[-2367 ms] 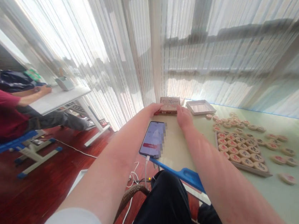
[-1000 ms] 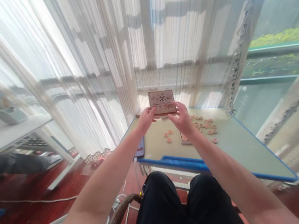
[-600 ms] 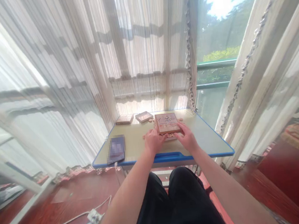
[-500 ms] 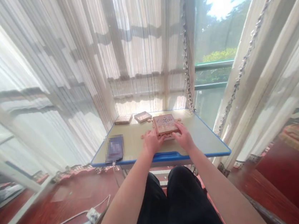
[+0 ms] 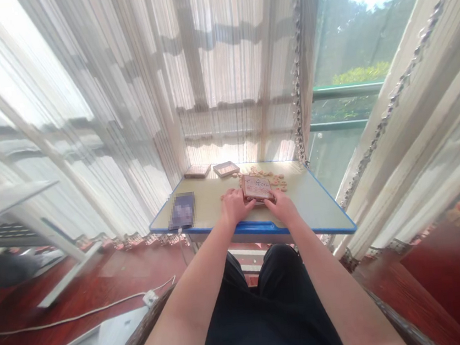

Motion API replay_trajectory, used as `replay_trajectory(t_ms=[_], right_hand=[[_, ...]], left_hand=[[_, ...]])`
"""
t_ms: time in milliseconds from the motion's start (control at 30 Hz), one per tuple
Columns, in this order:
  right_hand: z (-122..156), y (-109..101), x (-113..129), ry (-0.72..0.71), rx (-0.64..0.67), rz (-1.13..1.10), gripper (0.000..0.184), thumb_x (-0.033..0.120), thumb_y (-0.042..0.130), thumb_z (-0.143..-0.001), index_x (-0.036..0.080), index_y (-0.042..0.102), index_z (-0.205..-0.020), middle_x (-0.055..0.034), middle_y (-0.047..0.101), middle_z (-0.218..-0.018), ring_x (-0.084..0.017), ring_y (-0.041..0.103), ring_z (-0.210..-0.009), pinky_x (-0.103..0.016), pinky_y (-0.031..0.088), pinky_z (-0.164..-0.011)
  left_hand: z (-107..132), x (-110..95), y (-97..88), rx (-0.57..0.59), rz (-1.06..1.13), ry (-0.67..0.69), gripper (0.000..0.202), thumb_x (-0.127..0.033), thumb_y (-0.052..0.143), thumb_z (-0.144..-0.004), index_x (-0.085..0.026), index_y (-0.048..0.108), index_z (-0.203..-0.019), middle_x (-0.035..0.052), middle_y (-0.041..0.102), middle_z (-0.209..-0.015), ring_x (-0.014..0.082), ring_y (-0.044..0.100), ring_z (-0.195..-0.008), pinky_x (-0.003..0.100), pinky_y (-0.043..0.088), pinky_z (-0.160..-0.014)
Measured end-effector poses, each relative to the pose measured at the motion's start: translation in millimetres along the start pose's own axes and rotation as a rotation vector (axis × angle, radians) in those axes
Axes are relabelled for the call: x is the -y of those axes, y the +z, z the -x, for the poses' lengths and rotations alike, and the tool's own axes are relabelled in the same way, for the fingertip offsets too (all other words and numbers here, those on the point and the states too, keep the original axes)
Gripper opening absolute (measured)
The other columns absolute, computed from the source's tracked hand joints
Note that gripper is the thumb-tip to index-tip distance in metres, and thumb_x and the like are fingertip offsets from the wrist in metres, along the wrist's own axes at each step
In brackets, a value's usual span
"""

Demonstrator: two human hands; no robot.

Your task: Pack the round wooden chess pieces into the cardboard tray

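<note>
A flat wooden box lid with dark printed writing lies between my two hands, low over the table. My left hand grips its left side and near corner, thumb along the near edge. On the right near corner, my right hand holds it the same way. Under the lid a pale box edge shows in part; most of it is hidden. Several small round wooden pieces lie scattered just behind and to the right of the lid.
The small table has a blue rim. At its back left are a closed flat box and an open shallow tray. A dark, blurred-out device with a cable lies at the left. Sheer curtains hang behind.
The lid has come down closer to the table, and more of the round pieces show behind it. Both hands keep their hold. My head view has shifted and tilted slightly.
</note>
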State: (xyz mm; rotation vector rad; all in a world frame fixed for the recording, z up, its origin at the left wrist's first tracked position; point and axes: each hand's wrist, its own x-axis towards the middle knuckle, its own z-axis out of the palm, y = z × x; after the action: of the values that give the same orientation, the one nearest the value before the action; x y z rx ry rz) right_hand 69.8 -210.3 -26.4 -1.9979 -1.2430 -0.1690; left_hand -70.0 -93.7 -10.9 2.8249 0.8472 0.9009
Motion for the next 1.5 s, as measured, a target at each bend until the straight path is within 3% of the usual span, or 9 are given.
replay_trajectory(t_ms=[133,600,733,867,967,1067,1300,1500], right_hand=[[-0.6,1.5,0.1,-0.016,0.019,0.021,0.041,0.029,0.053,-0.081,0.007,0.060,-0.115,-0.0189,0.062,-0.116,-0.028,0.055,-0.111,-0.040,0.041,-0.097],[-3.3,7.2,-5.3,-0.039,0.050,0.054,0.043,0.030,0.053,-0.082,0.012,0.057,-0.121,-0.0166,0.057,-0.123,-0.027,0.050,-0.118,-0.041,0.037,-0.102],[-3.8,6.3,-3.8,-0.043,0.062,0.080,0.045,0.030,0.055,-0.081,0.007,0.057,-0.120,-0.0185,0.059,-0.120,-0.028,0.050,-0.116,-0.040,0.038,-0.101],[-3.5,5.7,-3.9,-0.052,0.060,0.080,0.044,0.031,0.055,-0.081,0.009,0.058,-0.119,-0.0177,0.058,-0.121,-0.027,0.051,-0.115,-0.040,0.038,-0.100],[-3.1,5.7,-3.6,-0.055,0.059,0.091,0.042,0.030,0.055,-0.081,0.012,0.059,-0.119,-0.0161,0.058,-0.122,-0.027,0.052,-0.115,-0.039,0.039,-0.099],[-2.7,5.6,-2.0,-0.044,0.068,0.104,0.042,0.028,0.055,-0.080,0.013,0.059,-0.119,-0.0155,0.058,-0.123,-0.027,0.051,-0.116,-0.039,0.039,-0.099],[3.2,2.1,4.2,0.000,0.065,0.111,0.045,0.031,0.056,-0.077,0.008,0.060,-0.115,-0.0173,0.060,-0.112,-0.027,0.055,-0.106,-0.037,0.041,-0.095],[7.2,-1.9,7.6,0.054,0.029,0.095,0.021,0.024,0.053,-0.074,0.015,0.063,-0.091,-0.0109,0.061,-0.097,-0.023,0.057,-0.095,-0.033,0.043,-0.087]], left_hand=[[0.7,3.2,1.3,0.036,-0.003,-0.028,0.048,-0.054,0.056,-0.076,-0.011,0.065,-0.095,0.0179,0.066,-0.093,0.0327,0.050,-0.111,0.040,0.039,-0.094],[-1.9,5.0,0.2,0.085,-0.010,-0.082,0.051,-0.059,0.052,-0.075,-0.013,0.070,-0.091,0.0162,0.069,-0.084,0.0315,0.058,-0.100,0.039,0.040,-0.092],[-1.0,2.9,-4.3,0.074,0.011,-0.088,0.059,-0.058,0.055,-0.074,-0.013,0.063,-0.110,0.0160,0.068,-0.096,0.0319,0.054,-0.106,0.040,0.038,-0.094],[0.1,3.5,-4.9,0.042,0.072,-0.032,0.065,-0.051,0.058,-0.075,-0.015,0.049,-0.129,0.0150,0.059,-0.122,0.0314,0.045,-0.119,0.041,0.035,-0.099],[-0.2,4.9,-2.6,0.062,0.086,0.017,0.052,-0.047,0.059,-0.076,-0.018,0.057,-0.119,0.0119,0.055,-0.128,0.0320,0.039,-0.126,0.043,0.030,-0.104],[-1.2,6.0,0.1,0.067,0.089,0.034,0.041,-0.046,0.058,-0.078,-0.018,0.063,-0.108,0.0114,0.061,-0.120,0.0311,0.045,-0.121,0.043,0.030,-0.104],[-0.1,5.6,0.0,0.051,0.066,0.011,0.042,-0.052,0.058,-0.076,-0.017,0.064,-0.100,0.0126,0.065,-0.104,0.0282,0.056,-0.103,0.038,0.038,-0.093],[2.9,4.6,-5.8,0.061,0.043,-0.057,0.048,-0.061,0.054,-0.075,-0.018,0.066,-0.093,0.0110,0.064,-0.097,0.0278,0.058,-0.096,0.040,0.036,-0.095]])
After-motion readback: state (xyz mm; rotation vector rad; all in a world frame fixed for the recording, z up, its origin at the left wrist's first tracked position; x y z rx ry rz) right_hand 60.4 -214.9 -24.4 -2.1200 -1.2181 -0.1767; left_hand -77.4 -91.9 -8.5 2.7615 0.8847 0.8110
